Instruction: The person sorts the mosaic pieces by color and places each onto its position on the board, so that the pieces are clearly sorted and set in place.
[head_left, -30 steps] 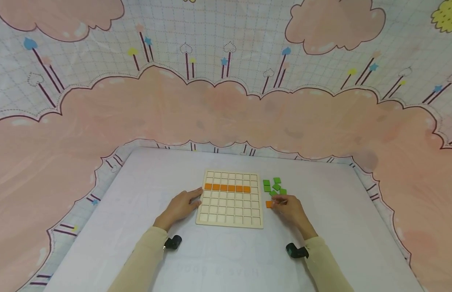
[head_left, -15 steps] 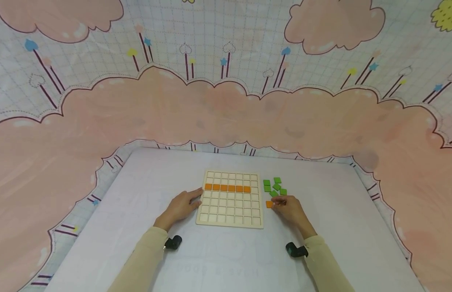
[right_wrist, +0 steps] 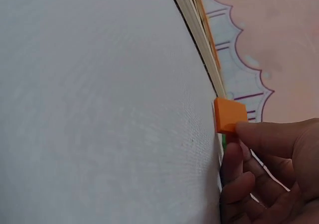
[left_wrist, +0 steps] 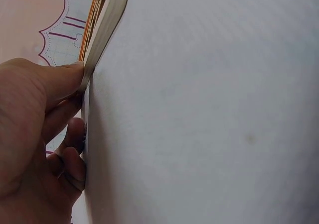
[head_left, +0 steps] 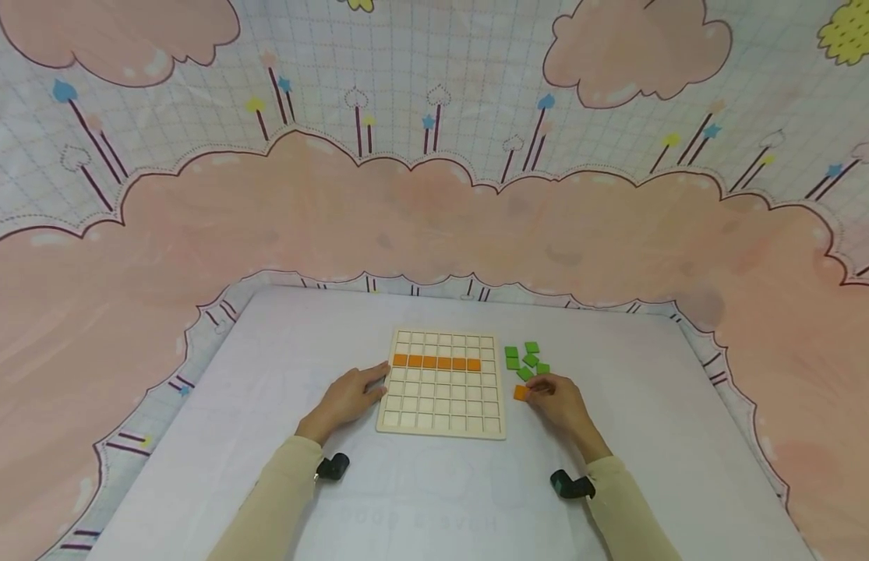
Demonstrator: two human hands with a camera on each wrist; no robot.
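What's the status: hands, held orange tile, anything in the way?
Right hand pinches orange tile beside wooden grid board. Left hand touches board's left edge. Green tiles lie beyond; none between orange tile and board.

Behind the white tabletop (head_left: 301, 335) rises a patterned backdrop (head_left: 406, 47) with a broad, scalloped pink band (head_left: 420, 210), outlined pink clouds (head_left: 641, 51) over a pale grid, a dotted yellow shape (head_left: 853, 33) at upper right, and small blue stars (head_left: 428, 121) on dark stems.
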